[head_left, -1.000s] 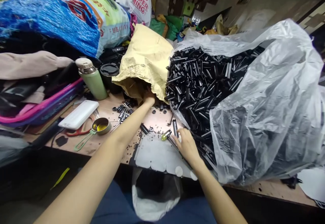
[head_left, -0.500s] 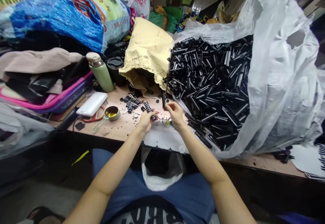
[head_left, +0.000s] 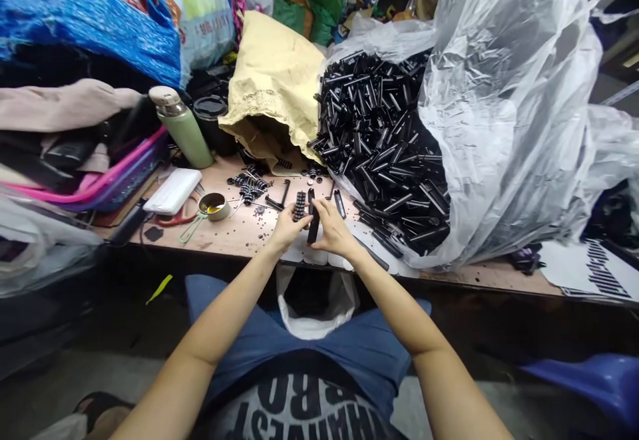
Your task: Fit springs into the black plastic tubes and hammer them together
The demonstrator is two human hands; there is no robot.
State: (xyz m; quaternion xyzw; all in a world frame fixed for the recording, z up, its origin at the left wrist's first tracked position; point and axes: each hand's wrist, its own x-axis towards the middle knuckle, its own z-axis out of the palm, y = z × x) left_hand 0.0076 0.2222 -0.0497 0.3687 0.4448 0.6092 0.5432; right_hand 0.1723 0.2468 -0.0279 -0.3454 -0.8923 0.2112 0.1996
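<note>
My left hand (head_left: 286,227) pinches a short black ribbed part (head_left: 299,206) over the front edge of the wooden table (head_left: 234,233). Close beside it, my right hand (head_left: 332,228) holds a black plastic tube (head_left: 314,217) upright, nearly touching the ribbed part. Just right of my hands, a big heap of black tubes (head_left: 379,140) spills from a clear plastic bag (head_left: 504,120). A yellow paper bag (head_left: 273,87) lies open behind my hands, with more ribbed parts (head_left: 248,185) scattered in front of it.
Left on the table: a green flask (head_left: 180,128), a white power bank (head_left: 172,191), a small metal cup of yellow liquid (head_left: 213,206), red scissors. A blue woven sack (head_left: 100,14) and a pink basket (head_left: 84,180) crowd the far left. A white bag (head_left: 314,307) hangs under the table edge.
My left hand came back out of the yellow bag with a ribbed part. My right hand picked up a black tube, and both hands met at the table's front edge.
</note>
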